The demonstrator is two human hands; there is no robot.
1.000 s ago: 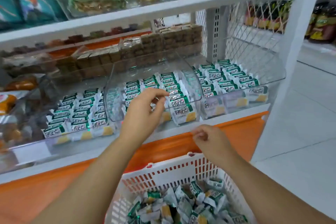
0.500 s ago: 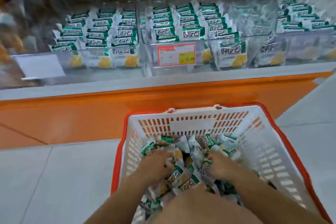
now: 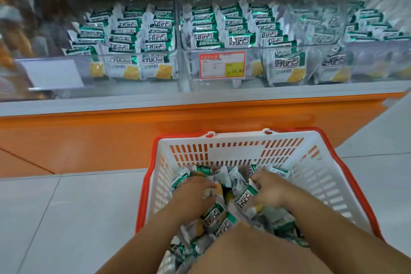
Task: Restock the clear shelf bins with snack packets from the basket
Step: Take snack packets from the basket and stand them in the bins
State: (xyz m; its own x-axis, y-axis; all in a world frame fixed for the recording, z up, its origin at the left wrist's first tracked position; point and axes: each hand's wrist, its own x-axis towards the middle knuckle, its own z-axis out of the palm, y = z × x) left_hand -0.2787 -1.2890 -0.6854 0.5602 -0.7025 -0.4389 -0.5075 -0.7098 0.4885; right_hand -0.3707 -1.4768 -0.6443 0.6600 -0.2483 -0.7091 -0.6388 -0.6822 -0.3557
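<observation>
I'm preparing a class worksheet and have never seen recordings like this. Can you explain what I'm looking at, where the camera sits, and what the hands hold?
No machine here: a person works with bare hands. The camera sits on their head, looking forward and down. A white basket with a red rim stands on the tiled floor, holding loose green-and-white snack packets. The left hand and right hand are both down in the pile, each gripping packets. Beyond, clear shelf bins hold neat rows of the same packets, with a red-framed price tag on one front.
</observation>
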